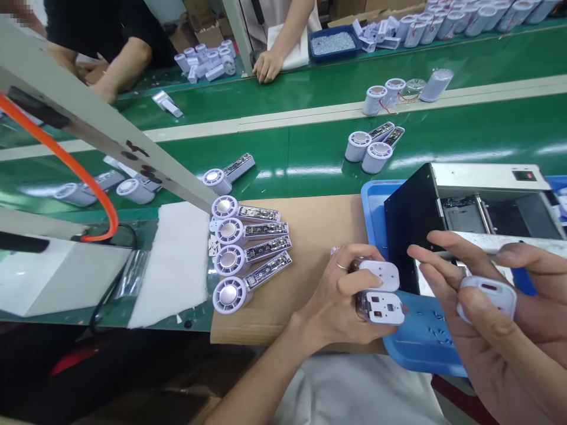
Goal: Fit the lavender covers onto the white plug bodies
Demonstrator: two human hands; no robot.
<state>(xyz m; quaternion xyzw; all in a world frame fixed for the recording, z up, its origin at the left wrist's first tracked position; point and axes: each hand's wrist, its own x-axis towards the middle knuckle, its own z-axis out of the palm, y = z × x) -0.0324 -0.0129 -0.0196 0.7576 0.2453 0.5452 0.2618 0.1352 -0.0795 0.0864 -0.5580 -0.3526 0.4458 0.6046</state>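
The left hand [336,301], with a ring on one finger, is closed around a small clear body with two white plastic pieces: a rounded cap [378,275] and, below it, a flat white plate with square holes [381,307]. The right hand [496,313] is partly open and holds a white rounded cover [487,298] between the thumb and the fingers, and the other fingers are spread above it. Both hands are above a blue plastic tray [372,200], and small loose parts lie in this tray. Behind the tray stands a black and white machine [482,176]. To the left of the hands, on a cardboard sheet [305,236], four round white devices with circuit-board strips [228,260] lie in a row. More of these devices sit on a green conveyor belt [310,147]. A white foam sheet [170,265] lies beside the cardboard, and an orange tube [66,159] curves at the left. Across the belt, a co-worker's hand [268,66] rests near a blue box of small metal parts [334,44].
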